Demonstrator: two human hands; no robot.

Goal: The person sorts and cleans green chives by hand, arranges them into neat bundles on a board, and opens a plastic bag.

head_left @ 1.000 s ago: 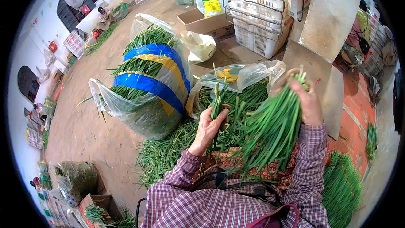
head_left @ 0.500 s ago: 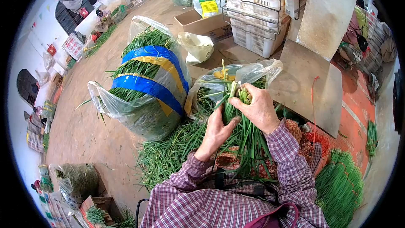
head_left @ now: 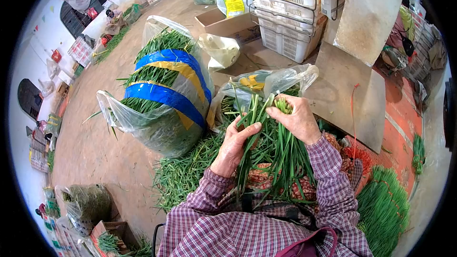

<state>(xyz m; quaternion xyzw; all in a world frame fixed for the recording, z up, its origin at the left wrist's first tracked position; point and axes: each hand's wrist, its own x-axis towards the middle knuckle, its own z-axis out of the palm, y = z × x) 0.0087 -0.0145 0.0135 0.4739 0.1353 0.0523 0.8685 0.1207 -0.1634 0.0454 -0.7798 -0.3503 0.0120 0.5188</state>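
Over my lap, my right hand (head_left: 297,120) is closed around a bunch of garlic chives (head_left: 291,154), with the pale cut ends poking out above the fingers and the leaves hanging down. My left hand (head_left: 236,143) grips a smaller portion of chives (head_left: 252,131) between thumb and fingers, just left of the bunch. Some stalks cross from one hand toward the other. Behind the hands lies an opened clear plastic bag (head_left: 285,80). Loose chive leaves (head_left: 190,173) are heaped on the floor at my left.
A stuffed plastic bag of greens (head_left: 164,128) with blue and yellow bands stands left. White crates (head_left: 285,33), a cardboard box (head_left: 223,23) and a metal sheet (head_left: 350,95) are ahead. A large tied chive bundle (head_left: 383,209) and red ties (head_left: 359,159) lie right.
My hands have moved apart, the left one shifting left and turning more upright. The chives now hang as two portions, one under each hand, instead of bunched together.
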